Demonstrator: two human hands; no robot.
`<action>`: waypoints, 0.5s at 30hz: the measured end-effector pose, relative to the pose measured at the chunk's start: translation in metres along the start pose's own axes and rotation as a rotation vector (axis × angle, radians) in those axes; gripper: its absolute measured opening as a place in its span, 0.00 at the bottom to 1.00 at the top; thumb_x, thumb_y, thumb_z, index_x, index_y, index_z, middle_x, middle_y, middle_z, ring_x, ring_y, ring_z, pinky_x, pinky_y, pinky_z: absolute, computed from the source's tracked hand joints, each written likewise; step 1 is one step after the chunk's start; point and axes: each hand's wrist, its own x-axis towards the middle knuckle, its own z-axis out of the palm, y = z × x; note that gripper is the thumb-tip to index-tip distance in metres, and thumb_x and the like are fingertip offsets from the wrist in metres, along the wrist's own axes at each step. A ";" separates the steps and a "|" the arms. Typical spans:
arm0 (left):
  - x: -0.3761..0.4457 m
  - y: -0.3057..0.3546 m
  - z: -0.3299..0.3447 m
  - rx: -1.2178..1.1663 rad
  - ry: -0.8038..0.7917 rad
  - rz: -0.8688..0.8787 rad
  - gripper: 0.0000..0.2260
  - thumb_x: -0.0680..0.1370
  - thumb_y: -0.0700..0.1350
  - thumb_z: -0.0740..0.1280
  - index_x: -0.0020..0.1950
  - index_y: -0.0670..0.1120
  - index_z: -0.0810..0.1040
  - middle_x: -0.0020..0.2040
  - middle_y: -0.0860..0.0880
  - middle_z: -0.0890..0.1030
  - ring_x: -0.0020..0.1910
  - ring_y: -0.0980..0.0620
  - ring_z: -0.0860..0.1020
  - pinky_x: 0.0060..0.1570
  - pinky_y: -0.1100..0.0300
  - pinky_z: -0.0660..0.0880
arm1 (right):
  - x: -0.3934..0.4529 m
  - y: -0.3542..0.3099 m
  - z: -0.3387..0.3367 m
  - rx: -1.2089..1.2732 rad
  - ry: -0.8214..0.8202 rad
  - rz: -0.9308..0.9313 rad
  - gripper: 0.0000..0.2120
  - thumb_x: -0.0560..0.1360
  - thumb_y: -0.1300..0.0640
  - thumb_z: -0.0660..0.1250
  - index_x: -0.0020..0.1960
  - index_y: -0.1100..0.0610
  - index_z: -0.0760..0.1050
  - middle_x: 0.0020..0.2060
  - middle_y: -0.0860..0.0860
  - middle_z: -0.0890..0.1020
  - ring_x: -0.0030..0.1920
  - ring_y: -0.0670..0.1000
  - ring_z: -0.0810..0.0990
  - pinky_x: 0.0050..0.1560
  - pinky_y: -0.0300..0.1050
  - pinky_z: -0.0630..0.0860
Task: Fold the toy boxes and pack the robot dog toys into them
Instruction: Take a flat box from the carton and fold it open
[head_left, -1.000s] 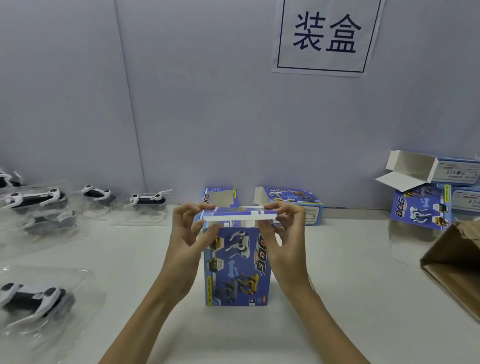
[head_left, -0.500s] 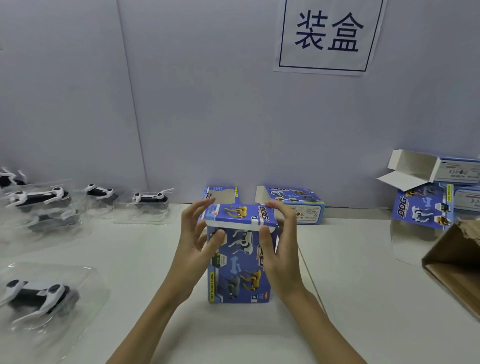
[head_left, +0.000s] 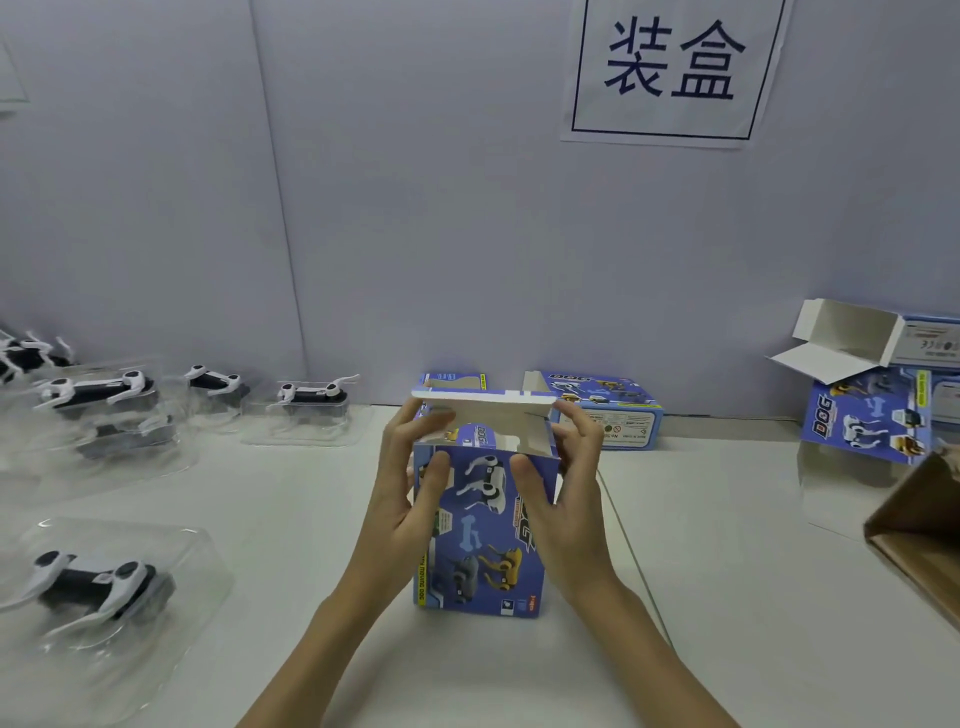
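A blue toy box (head_left: 485, 540) printed with robot dogs stands upright on the white table in front of me. Its top lid flap (head_left: 483, 402) is raised and lies roughly level above the opening. My left hand (head_left: 410, 499) grips the box's left side, thumb on the front face, fingers up at the flap. My right hand (head_left: 566, 499) grips the right side the same way. Robot dog toys in clear blister trays lie at the left, one close (head_left: 98, 584) and several further back (head_left: 311, 395).
Folded and flat blue boxes (head_left: 608, 405) sit against the wall behind the held box. More boxes, one with open white flaps (head_left: 852, 338), are stacked at the far right. A brown cardboard carton (head_left: 919, 535) juts in at the right edge.
The lid flap, pressed down over the top half a second ago, has lifted up again and shows its white underside. Both hands stay on the box's sides.
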 end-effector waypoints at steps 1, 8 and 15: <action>0.001 0.001 -0.001 0.006 0.009 -0.008 0.16 0.83 0.55 0.61 0.72 0.63 0.71 0.79 0.59 0.64 0.77 0.50 0.68 0.61 0.45 0.81 | 0.000 0.000 0.000 -0.005 0.003 -0.013 0.30 0.77 0.32 0.67 0.74 0.38 0.61 0.61 0.36 0.78 0.64 0.50 0.81 0.52 0.41 0.83; 0.004 0.000 -0.014 0.166 -0.008 0.051 0.13 0.81 0.58 0.65 0.65 0.61 0.76 0.69 0.53 0.72 0.72 0.46 0.73 0.61 0.53 0.78 | 0.006 0.008 -0.008 -0.168 -0.027 -0.197 0.14 0.85 0.50 0.60 0.71 0.45 0.72 0.68 0.49 0.73 0.72 0.51 0.72 0.53 0.29 0.78; 0.006 -0.013 -0.020 0.720 -0.016 0.439 0.18 0.77 0.47 0.76 0.65 0.54 0.77 0.73 0.42 0.66 0.71 0.40 0.69 0.70 0.48 0.70 | 0.008 0.019 -0.009 -0.146 0.113 0.095 0.08 0.86 0.49 0.58 0.61 0.47 0.73 0.54 0.39 0.82 0.55 0.47 0.82 0.53 0.49 0.82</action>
